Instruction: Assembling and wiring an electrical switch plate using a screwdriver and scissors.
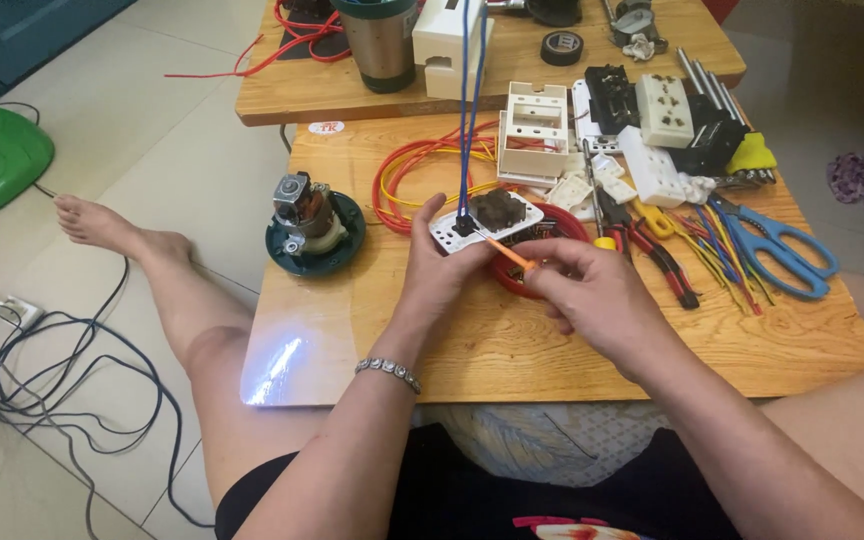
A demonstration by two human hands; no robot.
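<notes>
I see my left hand [442, 265] gripping a white socket plate [485, 222], thumb along its near edge and fingers behind it. A blue wire [468, 100] rises straight up from the plate, just past my fingertips. My right hand [592, 295] pinches a small orange screwdriver [505, 252], its tip touching the plate beside my left thumb. Under the plate, below my fingers, lies a red coil of wire [542, 215]. Right of my right knuckles lie blue scissors [777, 245]; left of my left hand, well apart, stands a small motor [307, 220] on the wooden table [512, 350].
</notes>
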